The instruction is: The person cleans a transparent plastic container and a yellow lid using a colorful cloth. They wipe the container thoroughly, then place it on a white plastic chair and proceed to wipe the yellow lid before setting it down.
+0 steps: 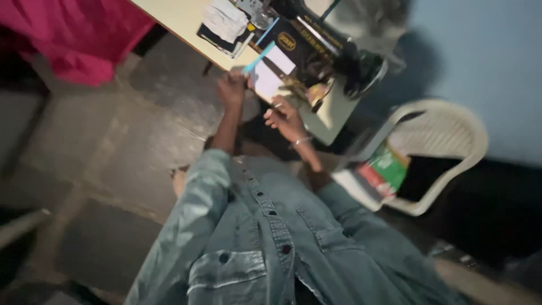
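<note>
- Left hand [231, 89] raised at the desk [180, 20] edge, fingers closed around a light blue strip, perhaps a ruler or pen [258, 57]; motion blur hides the exact grip.
- Blue strip angled up and to the right, lying across the corner of a white piece of paper or fabric [270, 76].
- White piece resting on the desk just in front of a black sewing machine [316, 48], touching or overlapping its base.
- Right hand [284, 117] just below the white piece, fingers loosely curled, ring and bracelet visible; cannot tell whether fingertips touch the piece or hold anything.
- Both hands near each other, the white piece between them.
- Folded white and dark cloth pile [224, 25] farther back on the desk, left of the machine.
- Pink fabric [79, 34] hanging at the upper left, well apart from the hands.
- White plastic chair [446, 141] to the right of the desk, carrying a stack of green and red packages or books [381, 172].
- Denim shirt [265, 237] filling the lower middle of the view.
- Grey tiled floor [113, 158] beneath.
</note>
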